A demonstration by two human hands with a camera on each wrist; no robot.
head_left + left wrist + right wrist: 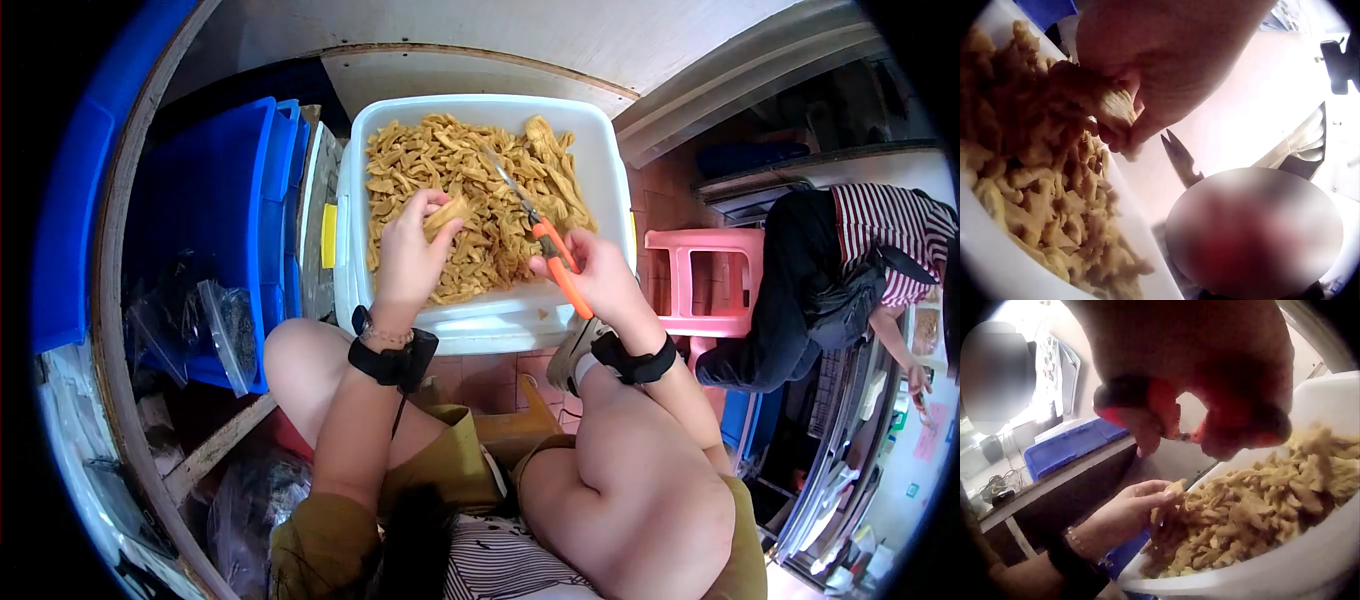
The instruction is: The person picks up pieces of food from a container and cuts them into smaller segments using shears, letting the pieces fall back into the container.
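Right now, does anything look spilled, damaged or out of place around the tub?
Nothing stands out. The tan strips lie inside the white tub; the left hand pinches one, the right hand grips orange scissors.

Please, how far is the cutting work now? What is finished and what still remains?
Done, apparently: the white tub already holds a deep pile of short strips. In hand: the left hand pinches one piece over the pile, and the right hand grips orange scissors, not yet on it. Left: longer pieces at the far right corner look uncut; how many more, I cannot tell.
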